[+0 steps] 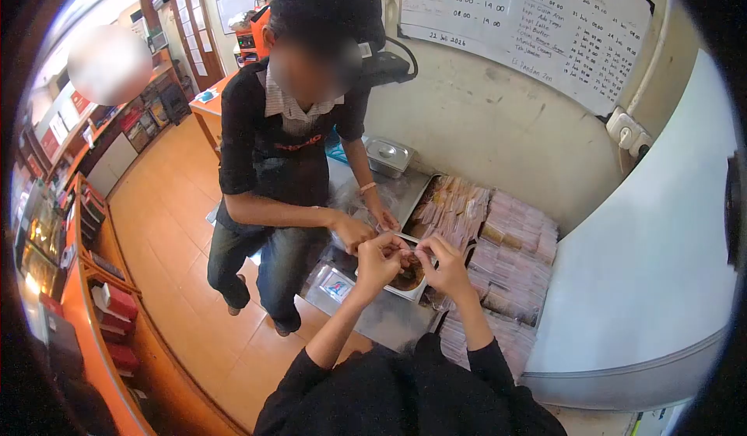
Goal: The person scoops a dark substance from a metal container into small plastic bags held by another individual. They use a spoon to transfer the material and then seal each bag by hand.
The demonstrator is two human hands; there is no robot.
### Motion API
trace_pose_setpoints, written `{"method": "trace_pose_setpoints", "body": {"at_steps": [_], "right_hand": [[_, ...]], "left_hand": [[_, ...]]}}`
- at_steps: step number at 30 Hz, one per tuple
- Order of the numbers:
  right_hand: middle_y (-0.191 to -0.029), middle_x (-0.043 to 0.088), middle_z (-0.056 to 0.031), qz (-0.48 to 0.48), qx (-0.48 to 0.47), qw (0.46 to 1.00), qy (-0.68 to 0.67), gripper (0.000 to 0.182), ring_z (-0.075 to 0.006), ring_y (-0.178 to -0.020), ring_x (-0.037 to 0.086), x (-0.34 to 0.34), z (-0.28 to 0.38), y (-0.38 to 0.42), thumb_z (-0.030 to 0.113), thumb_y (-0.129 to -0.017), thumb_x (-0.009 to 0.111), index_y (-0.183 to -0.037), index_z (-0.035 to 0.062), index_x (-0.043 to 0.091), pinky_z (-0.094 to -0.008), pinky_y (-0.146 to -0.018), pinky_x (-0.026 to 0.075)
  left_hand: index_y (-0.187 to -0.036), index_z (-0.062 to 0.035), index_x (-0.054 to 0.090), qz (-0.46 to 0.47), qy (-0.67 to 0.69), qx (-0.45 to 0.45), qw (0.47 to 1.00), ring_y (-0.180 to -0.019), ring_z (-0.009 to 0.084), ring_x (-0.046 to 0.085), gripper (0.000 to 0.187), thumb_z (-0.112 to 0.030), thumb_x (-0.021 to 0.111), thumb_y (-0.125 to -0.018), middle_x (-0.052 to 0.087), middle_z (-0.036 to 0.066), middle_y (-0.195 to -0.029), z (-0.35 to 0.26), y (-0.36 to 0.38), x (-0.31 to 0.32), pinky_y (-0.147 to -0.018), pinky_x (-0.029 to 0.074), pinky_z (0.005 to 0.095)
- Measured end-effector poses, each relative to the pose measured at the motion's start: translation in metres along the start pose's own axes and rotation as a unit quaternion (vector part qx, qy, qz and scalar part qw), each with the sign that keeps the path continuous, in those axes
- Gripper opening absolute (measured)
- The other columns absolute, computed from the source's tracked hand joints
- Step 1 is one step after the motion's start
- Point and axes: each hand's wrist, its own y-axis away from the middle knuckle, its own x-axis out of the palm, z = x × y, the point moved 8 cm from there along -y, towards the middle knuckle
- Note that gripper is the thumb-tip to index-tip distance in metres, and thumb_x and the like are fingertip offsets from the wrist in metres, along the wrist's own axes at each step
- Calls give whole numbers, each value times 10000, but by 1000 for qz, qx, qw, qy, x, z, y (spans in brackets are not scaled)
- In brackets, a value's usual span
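My left hand (pixel 379 263) and my right hand (pixel 446 266) meet above a metal pan (pixel 418 290) of brown food (pixel 406 278). Thumbs and fingertips are pinched close together on both hands; whatever lies between them is too small to name. Opposite me, a co-worker's two hands (pixel 354 230) reach over the same pan's far side, near some clear plastic bags (pixel 366 201). To the right of the pan lie many flat, pale wrapped packets (pixel 510 268) in rows, and more packets (pixel 451 206) fill a tray behind it.
A co-worker in a dark shirt (pixel 288 156) stands across the metal table (pixel 379 321). A lidded steel container (pixel 389 156) is by the wall. At the right rises a large white surface (pixel 646 265). A whiteboard (pixel 529 27) hangs above; orange shelving (pixel 85 304) runs along the left.
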Motion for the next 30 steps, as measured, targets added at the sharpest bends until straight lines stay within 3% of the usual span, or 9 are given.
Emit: {"method": "trace_pose_setpoints", "body": {"at_steps": [3, 5, 9, 12, 18, 21, 24, 26, 30], "right_hand": [[-833, 571, -151, 2, -13, 1000, 28, 72, -345, -798, 589, 4, 2, -1, 36, -816, 614, -860, 3, 569, -384, -712, 484], [-796, 571, -118, -10, -55, 998, 32, 92, -269, -718, 600, 4, 8, -2, -11, -794, 631, -855, -12, 563, -341, -646, 481], [-790, 572, -117, 9, -75, 995, 71, 95, -268, -709, 597, 8, 14, -7, -3, -780, 630, -846, -10, 563, -338, -636, 481], [-768, 563, -111, 17, -74, 994, 73, 98, -237, -686, 598, 12, 11, -4, 9, -762, 632, -828, -9, 562, -323, -613, 478], [-745, 583, -81, -28, 33, 998, 44, 98, -176, -659, 610, -19, -15, 3, 47, -750, 661, -810, 25, 588, -292, -593, 486], [-741, 584, -84, -30, 74, 996, 38, 84, -174, -643, 607, -21, -21, 16, 63, -767, 656, -813, 24, 597, -284, -593, 486], [-793, 633, -150, 168, 63, 984, -19, 170, -307, -707, 636, 42, -9, 41, 187, -834, 611, -872, 25, 644, -376, -686, 505], [-819, 650, -149, 359, 30, 933, -8, 208, -300, -688, 640, 98, -10, 72, 187, -854, 605, -1014, 64, 656, -371, -650, 516], [-910, 656, -201, 452, 89, 886, 54, 380, -380, -860, 644, 153, 0, 92, 288, -892, 514, -1218, 104, 582, -478, -783, 493]], "left_hand": [[-794, 24, 636, -2, -19, 19, 1000, -616, 98, 638, 40, 56, 625, -817, 656, 54, -699, 0, -1, -1, -503, 505, 225], [-777, 31, 641, -12, -46, 74, 996, -597, 95, 624, 32, 52, 637, -800, 654, 52, -672, -3, -2, -4, -509, 496, 229], [-802, 44, 639, 12, -72, 38, 997, -652, 112, 627, 53, 85, 606, -792, 662, 69, -717, 2, -3, -3, -551, 503, 239], [-773, 42, 643, 14, -29, 55, 998, -584, 93, 607, 23, 53, 647, -793, 655, 57, -668, 4, -1, -3, -517, 476, 221], [-818, 32, 644, -43, 10, 6, 999, -575, 108, 623, 20, 24, 662, -817, 662, 65, -697, -1, -3, -37, -504, 491, 226], [-811, 32, 640, -49, -12, 33, 998, -570, 106, 623, 35, 17, 671, -817, 658, 64, -689, -29, 1, -71, -495, 485, 224], [-811, 37, 630, -65, -8, 78, 995, -564, 101, 613, 26, 32, 654, -819, 651, 63, -686, -46, 7, -85, -490, 475, 213], [-822, 44, 627, -73, 37, 85, 993, -562, 98, 600, 24, 54, 648, -815, 650, 68, -707, -53, 9, -91, -502, 481, 203], [-828, 43, 628, -82, 39, 85, 992, -557, 94, 595, 33, 48, 658, -814, 652, 71, -721, -56, 13, -97, -502, 481, 202]]}}
